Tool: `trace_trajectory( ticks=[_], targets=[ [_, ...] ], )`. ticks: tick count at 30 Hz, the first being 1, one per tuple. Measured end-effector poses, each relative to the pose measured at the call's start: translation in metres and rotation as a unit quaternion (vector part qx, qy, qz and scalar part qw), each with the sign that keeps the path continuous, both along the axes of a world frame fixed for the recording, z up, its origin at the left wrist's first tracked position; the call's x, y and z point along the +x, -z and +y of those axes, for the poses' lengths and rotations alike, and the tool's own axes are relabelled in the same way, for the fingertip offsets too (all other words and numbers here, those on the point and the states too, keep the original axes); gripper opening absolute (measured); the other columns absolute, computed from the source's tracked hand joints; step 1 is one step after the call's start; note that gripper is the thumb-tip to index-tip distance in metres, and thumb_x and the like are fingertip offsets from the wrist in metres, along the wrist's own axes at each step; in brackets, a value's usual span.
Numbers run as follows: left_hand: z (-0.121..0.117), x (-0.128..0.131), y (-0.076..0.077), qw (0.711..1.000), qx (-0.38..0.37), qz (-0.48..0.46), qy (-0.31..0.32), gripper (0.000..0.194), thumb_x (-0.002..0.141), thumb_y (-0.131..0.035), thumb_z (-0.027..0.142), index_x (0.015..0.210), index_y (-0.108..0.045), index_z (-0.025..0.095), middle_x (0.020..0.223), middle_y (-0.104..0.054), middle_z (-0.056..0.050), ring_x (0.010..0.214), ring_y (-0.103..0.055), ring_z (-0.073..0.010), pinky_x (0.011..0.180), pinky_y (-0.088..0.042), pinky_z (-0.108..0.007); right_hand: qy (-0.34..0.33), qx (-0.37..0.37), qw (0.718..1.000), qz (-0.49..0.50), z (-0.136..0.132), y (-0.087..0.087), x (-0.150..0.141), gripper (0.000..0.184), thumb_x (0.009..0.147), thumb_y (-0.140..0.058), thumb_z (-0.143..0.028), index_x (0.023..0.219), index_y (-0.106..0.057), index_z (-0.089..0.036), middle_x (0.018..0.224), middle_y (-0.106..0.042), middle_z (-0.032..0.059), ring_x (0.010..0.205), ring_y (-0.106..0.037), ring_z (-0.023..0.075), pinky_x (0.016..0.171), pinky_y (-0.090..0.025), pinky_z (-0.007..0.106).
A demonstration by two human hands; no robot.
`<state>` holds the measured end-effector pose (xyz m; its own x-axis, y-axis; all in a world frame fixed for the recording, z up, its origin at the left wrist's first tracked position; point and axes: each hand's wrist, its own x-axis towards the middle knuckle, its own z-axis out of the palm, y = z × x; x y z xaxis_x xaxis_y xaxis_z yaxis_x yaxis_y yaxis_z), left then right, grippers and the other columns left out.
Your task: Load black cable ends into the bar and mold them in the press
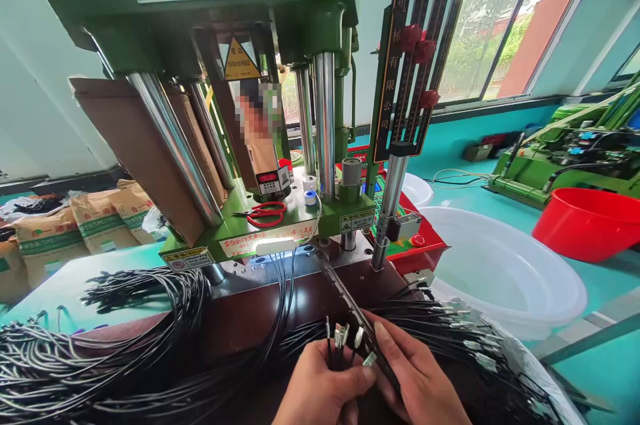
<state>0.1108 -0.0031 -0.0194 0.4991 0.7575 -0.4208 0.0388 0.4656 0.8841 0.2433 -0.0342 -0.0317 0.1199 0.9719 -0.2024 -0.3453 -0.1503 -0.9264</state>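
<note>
My left hand [323, 381] is closed around several black cables [341, 338] whose metal connector ends stick up above the fingers. Its thumb tip lies close to the bar, by one connector. My right hand [420, 375] grips the near end of a long, narrow metal bar [345, 293] with notches along it. The bar slants away toward the press, its far end by the lit work opening. More black cables [283, 278] run from under the white lamp [277, 246] of the green press [220, 225] down to the brown table [240, 318].
Coiled cables [180, 298] lie left, and a pile of connector-ended cables [465, 331] lies right. Red-handled scissors [265, 213] and a blue-and-white roll [310, 197] rest on the press plate. A red control box [425, 248], white tub [505, 225] and red bucket [585, 221] stand right.
</note>
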Motion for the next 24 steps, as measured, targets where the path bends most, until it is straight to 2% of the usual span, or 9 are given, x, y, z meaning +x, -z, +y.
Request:
trace_trajectory(
  ticks=[4, 8, 11, 15, 20, 24],
  targets=[
    [0.000, 0.000, 0.002, 1.000, -0.011, -0.002, -0.008, 0.039, 0.058, -0.076, 0.044, 0.063, -0.051, 0.015, 0.036, -0.042, 0.005, 0.026, -0.035, -0.0061, 0.026, -0.022, -0.016, -0.005, 0.003, 0.999, -0.050, -0.001, 0.001, 0.001, 0.052, 0.081, -0.056, -0.056, 0.117, -0.062, -0.020, 0.059, -0.054, -0.0002, 0.040, -0.031, 0.0040, 0.033, -0.022, 0.015],
    [0.000, 0.000, 0.001, 1.000, -0.020, 0.014, -0.013, 0.037, 0.058, -0.075, 0.042, 0.058, -0.051, 0.015, 0.034, -0.042, 0.004, 0.025, -0.035, -0.0065, 0.025, -0.020, -0.017, -0.002, 0.018, 0.994, -0.105, -0.002, -0.001, 0.002, 0.049, 0.081, -0.056, -0.056, 0.115, -0.064, -0.022, 0.066, -0.057, 0.0014, 0.045, -0.040, 0.0065, 0.037, -0.034, 0.016],
    [0.000, -0.001, -0.003, 0.999, -0.018, 0.029, -0.003, 0.037, 0.059, -0.074, 0.043, 0.055, -0.050, 0.015, 0.032, -0.040, 0.004, 0.025, -0.035, -0.0067, 0.025, -0.020, -0.016, 0.007, 0.027, 0.992, -0.120, -0.001, -0.001, 0.002, 0.049, 0.080, -0.057, -0.056, 0.114, -0.066, -0.022, 0.082, -0.062, 0.0044, 0.054, -0.049, 0.0096, 0.047, -0.044, 0.019],
    [0.001, 0.001, -0.008, 0.999, -0.011, 0.044, -0.002, 0.039, 0.056, -0.076, 0.045, 0.055, -0.050, 0.015, 0.033, -0.039, 0.005, 0.026, -0.035, -0.0061, 0.025, -0.020, -0.016, -0.005, 0.038, 0.992, -0.124, -0.001, 0.003, 0.003, 0.051, 0.082, -0.053, -0.056, 0.118, -0.063, -0.021, 0.094, -0.063, 0.0070, 0.068, -0.056, 0.0146, 0.060, -0.049, 0.024],
    [0.000, 0.003, -0.006, 0.999, -0.006, 0.038, -0.007, 0.041, 0.056, -0.076, 0.046, 0.053, -0.048, 0.016, 0.033, -0.039, 0.005, 0.026, -0.035, -0.0065, 0.026, -0.020, -0.017, -0.019, 0.071, 0.982, -0.173, -0.002, 0.007, 0.006, 0.049, 0.087, -0.047, -0.053, 0.122, -0.060, -0.021, 0.103, -0.062, 0.0087, 0.095, -0.056, 0.0213, 0.086, -0.046, 0.032],
    [-0.001, 0.004, -0.005, 0.999, 0.000, 0.028, -0.019, 0.039, 0.059, -0.076, 0.043, 0.055, -0.048, 0.015, 0.034, -0.043, 0.004, 0.026, -0.034, -0.0050, 0.027, -0.021, -0.016, 0.022, 0.081, 0.973, -0.216, -0.002, 0.008, 0.004, 0.050, 0.082, -0.053, -0.057, 0.115, -0.065, -0.022, 0.103, -0.063, 0.0100, 0.100, -0.056, 0.0245, 0.086, -0.047, 0.031]
  ],
)
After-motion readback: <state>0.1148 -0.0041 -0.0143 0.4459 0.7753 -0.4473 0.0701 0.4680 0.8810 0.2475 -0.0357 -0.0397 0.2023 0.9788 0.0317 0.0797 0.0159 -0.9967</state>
